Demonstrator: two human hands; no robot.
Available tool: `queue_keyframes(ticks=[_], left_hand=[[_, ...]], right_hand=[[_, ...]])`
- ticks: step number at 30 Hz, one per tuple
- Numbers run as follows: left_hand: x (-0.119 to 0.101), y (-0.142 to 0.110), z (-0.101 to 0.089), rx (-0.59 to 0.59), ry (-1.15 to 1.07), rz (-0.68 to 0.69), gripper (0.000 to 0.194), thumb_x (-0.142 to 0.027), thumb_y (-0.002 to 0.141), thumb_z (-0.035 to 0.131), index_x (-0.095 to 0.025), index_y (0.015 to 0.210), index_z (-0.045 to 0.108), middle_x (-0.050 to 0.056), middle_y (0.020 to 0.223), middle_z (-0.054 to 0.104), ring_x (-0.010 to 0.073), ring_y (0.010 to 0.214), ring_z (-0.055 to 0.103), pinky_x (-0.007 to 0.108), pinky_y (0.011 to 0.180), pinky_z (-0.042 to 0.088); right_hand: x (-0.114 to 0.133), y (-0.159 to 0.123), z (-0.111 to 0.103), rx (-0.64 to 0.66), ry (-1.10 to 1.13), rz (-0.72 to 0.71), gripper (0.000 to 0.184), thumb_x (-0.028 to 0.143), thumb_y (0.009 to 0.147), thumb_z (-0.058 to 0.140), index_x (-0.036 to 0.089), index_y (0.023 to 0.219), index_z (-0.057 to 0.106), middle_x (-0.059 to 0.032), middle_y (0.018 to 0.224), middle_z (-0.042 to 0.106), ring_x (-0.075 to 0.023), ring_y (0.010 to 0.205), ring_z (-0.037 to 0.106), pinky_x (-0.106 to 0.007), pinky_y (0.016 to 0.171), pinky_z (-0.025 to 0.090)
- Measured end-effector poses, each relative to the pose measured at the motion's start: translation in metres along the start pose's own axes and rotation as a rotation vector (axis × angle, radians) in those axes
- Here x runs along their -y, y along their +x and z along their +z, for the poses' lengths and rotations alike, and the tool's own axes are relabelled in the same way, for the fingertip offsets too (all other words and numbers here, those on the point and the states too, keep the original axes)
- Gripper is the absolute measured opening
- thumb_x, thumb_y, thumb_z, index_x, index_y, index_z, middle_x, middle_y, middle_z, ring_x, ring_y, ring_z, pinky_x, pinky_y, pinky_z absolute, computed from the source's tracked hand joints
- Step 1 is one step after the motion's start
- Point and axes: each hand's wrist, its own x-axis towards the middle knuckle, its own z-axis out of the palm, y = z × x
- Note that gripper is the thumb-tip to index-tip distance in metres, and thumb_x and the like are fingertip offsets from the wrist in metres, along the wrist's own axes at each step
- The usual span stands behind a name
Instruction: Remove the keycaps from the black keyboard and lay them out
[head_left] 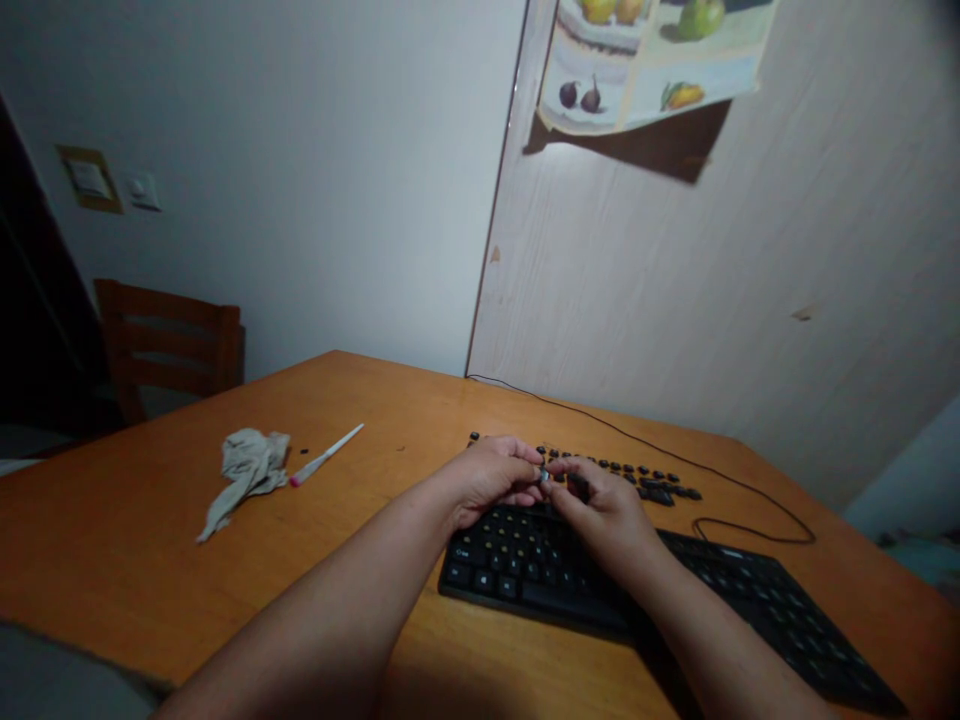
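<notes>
Wooden surface (420, 410) fills lower frame. Small piece (544, 476) just right of frame centre, near keyboard's (577, 592) far edge; identity unclear. Left hand (496, 476) and right hand (604, 510) nearly closed, fingertips pinching piece. Likely light, stiff, easily dropped; hold by opposite edges.

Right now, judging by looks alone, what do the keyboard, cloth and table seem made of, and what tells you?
Keyboard: probably plastic, black and mostly matt, from its crisp, uniform edges.
Cloth: likely a thin fabric, dull greyish beige, from its soft, crumpled folds.
Table: wood or wood-look laminate, orange-brown and smooth; I cannot tell which.
</notes>
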Motion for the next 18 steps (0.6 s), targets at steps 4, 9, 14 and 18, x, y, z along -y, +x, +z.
queue_keyframes(ticks=[4, 9, 14, 18], left_hand=[[0.001, 0.002, 0.001, -0.025, 0.08, 0.013, 0.019, -0.012, 0.078, 0.059, -0.014, 0.097, 0.057, 0.004, 0.073, 0.066, 0.008, 0.061, 0.062, 0.017, 0.058, 0.049], [-0.004, 0.006, -0.009, -0.188, 0.09, 0.094, 0.02, -0.01, 0.077, 0.058, -0.013, 0.097, 0.055, 0.006, 0.081, 0.069, 0.0068, 0.059, 0.06, 0.016, 0.056, 0.046], [-0.008, 0.008, -0.021, -0.369, 0.099, 0.109, 0.019, -0.01, 0.08, 0.053, -0.015, 0.098, 0.053, 0.006, 0.082, 0.069, 0.0054, 0.055, 0.057, 0.014, 0.052, 0.042], [-0.005, 0.012, -0.023, -0.422, 0.101, 0.101, 0.009, -0.013, 0.082, 0.053, -0.015, 0.092, 0.054, 0.005, 0.077, 0.068, 0.0045, 0.051, 0.053, 0.014, 0.051, 0.041]], right_hand=[[-0.003, 0.002, -0.002, -0.002, 0.019, 0.054, 0.024, 0.039, 0.083, 0.06, 0.019, 0.096, 0.068, -0.0011, 0.068, 0.065, -0.0172, 0.059, 0.056, -0.028, 0.057, 0.041], [-0.014, 0.008, -0.006, -0.033, 0.017, 0.108, 0.027, 0.041, 0.082, 0.06, 0.018, 0.093, 0.069, -0.0027, 0.071, 0.067, -0.0186, 0.063, 0.058, -0.03, 0.06, 0.042], [-0.025, 0.016, -0.005, 0.02, -0.082, 0.162, 0.023, 0.039, 0.078, 0.063, 0.018, 0.086, 0.07, -0.0028, 0.071, 0.068, -0.0206, 0.065, 0.06, -0.031, 0.062, 0.042], [-0.03, 0.027, -0.002, 0.093, -0.095, 0.179, 0.023, 0.038, 0.077, 0.063, 0.019, 0.087, 0.071, -0.0035, 0.076, 0.07, -0.0216, 0.071, 0.063, -0.031, 0.066, 0.043]])
